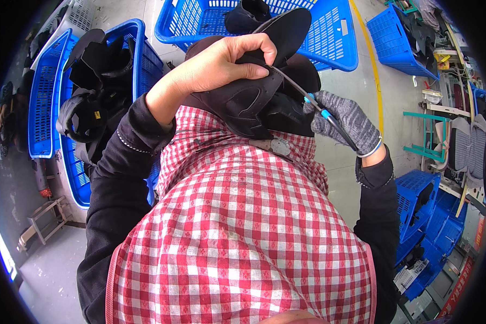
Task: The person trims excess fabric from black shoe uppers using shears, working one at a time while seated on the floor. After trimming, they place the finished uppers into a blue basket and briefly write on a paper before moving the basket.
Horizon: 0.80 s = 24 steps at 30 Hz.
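Note:
On my lap, over a red and white checked apron (237,227), lies a black shoe upper (242,102) with stitched seams. My bare left hand (216,62) is closed on its upper edge, thumb against forefinger. In a grey knitted glove, my right hand (346,121) is wrapped round a slim tool (294,85) with a long thin metal shaft and a black and light-blue handle. The shaft slants up left, and its tip reaches the shoe edge beside my left thumb. A black oval sole-shaped piece (290,33) rises behind the upper.
A blue basket (340,51) with a dark shoe part stands just ahead. At left, another blue basket (146,65) holds black shoe uppers. More blue baskets (399,46) and a green-framed chair (424,135) stand at right. A yellow line (376,81) runs along the floor.

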### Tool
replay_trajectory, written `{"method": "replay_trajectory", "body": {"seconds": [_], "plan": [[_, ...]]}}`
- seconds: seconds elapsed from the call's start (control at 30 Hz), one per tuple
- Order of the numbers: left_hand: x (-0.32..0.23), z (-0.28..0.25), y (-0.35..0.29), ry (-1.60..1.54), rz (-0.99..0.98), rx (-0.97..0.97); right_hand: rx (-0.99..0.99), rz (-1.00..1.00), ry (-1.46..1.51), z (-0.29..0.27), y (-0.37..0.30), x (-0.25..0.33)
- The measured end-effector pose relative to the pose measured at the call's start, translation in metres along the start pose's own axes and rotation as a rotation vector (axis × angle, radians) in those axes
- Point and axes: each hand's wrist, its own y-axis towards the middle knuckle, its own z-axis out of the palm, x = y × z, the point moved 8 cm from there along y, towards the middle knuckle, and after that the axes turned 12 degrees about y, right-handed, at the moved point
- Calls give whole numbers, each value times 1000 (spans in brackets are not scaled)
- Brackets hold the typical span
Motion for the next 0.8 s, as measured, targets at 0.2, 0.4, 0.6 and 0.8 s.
{"method": "replay_trajectory", "body": {"seconds": [0.2, 0.4, 0.6, 0.8], "plan": [[1, -3, -3, 12, -2, -25, -74, 143, 179, 3, 3, -12], [9, -9, -11, 81, -30, -79, -153, 210, 932, 37, -1, -35], [15, -31, -34, 24, -170, -91, -390, 132, 838, 25, 14, -37], [5, -18, -29, 198, -89, -54, -537, -247, 56, 37, 74, 15]]}}
